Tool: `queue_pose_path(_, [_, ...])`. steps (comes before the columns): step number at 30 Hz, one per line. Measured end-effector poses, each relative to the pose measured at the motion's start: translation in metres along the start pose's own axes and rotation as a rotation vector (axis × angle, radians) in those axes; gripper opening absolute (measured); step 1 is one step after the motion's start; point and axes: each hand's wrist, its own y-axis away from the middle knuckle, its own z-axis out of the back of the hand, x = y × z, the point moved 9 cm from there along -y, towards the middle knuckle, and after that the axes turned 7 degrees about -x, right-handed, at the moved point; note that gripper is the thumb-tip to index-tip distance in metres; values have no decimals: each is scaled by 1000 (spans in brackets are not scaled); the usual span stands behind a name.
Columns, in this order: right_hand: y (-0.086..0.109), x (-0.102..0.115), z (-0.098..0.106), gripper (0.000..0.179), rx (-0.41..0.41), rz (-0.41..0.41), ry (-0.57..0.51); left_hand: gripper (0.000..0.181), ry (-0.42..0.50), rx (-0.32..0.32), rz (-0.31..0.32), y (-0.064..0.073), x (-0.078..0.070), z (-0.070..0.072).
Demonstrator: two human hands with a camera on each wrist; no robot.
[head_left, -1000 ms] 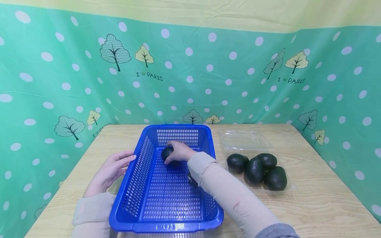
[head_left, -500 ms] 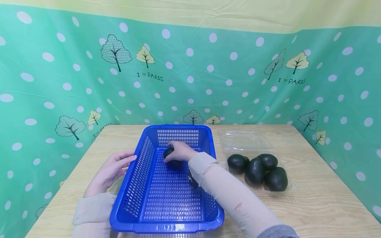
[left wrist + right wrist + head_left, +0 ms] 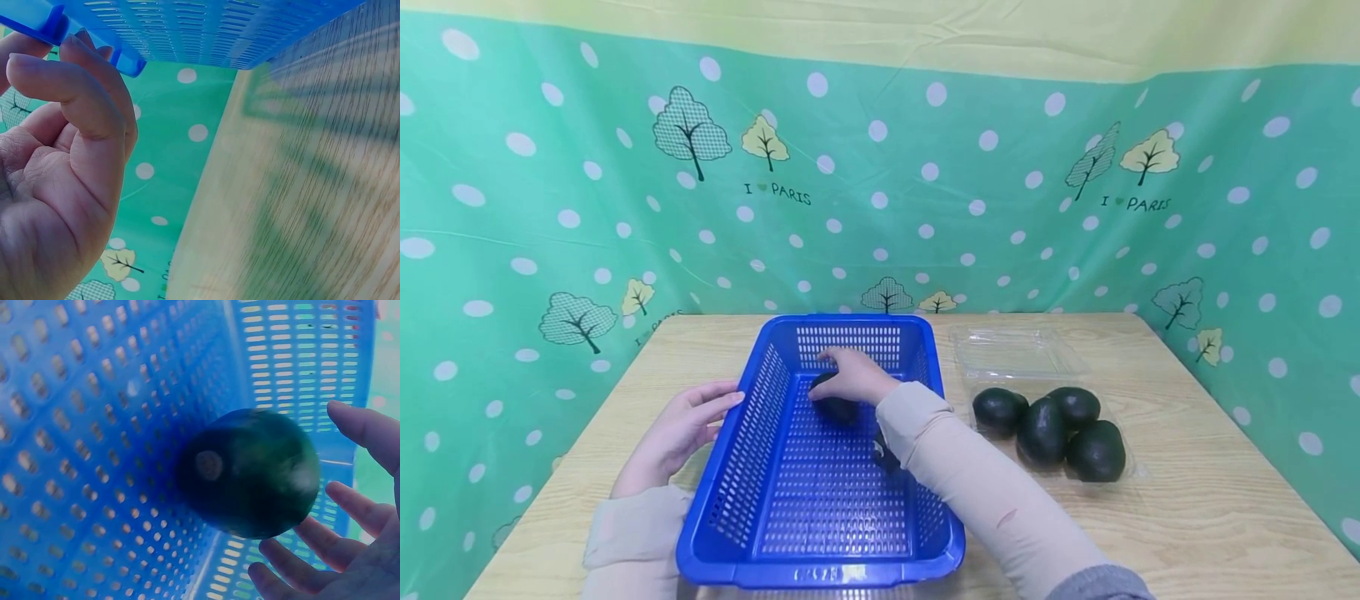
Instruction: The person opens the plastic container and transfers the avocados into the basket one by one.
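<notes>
A blue perforated plastic basket [image 3: 820, 573] stands on the table. My left hand [image 3: 681, 425] holds its left rim, fingers bent at the lip in the left wrist view. Inside the basket, a dark green avocado [image 3: 837, 411] lies on the floor toward the far end. Over it is my right hand [image 3: 853, 379], fingers and thumb spread apart. In the right wrist view the avocado [image 3: 250, 475] shows its round stem scar, and the lower fingertips [image 3: 272, 547] are at its edge. Another dark item [image 3: 883, 452], probably an avocado, is mostly hidden by the right sleeve.
Right of the basket, several avocados [image 3: 1041, 431] sit in a clear plastic clamshell box [image 3: 1018, 354] with its lid folded back. A wood-grain table [image 3: 1217, 500] lies beneath, and a green dotted cloth [image 3: 880, 167] hangs behind it.
The right hand's fingers have spread and lifted off the avocado, which has shifted slightly toward me and now rests on the basket floor. The left hand has not moved.
</notes>
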Motion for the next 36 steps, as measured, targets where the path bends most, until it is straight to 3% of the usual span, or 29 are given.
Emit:
queue_pose_path(6, [-1,6,6,68,-33,8,-43,42,-30,-5,-9,1,-1,1])
queue_pose_path(14, [2,16,18,67,-62,29,-153,35,-11,0,-8,1,-2,1])
queue_pose_path(23, [7,24,28,71,-48,54,-252,51,-37,-1,-3,1,-1,1])
queue_pose_path(36, [15,41,45,66,-70,68,-358,51,-40,6,-15,2,-2,0])
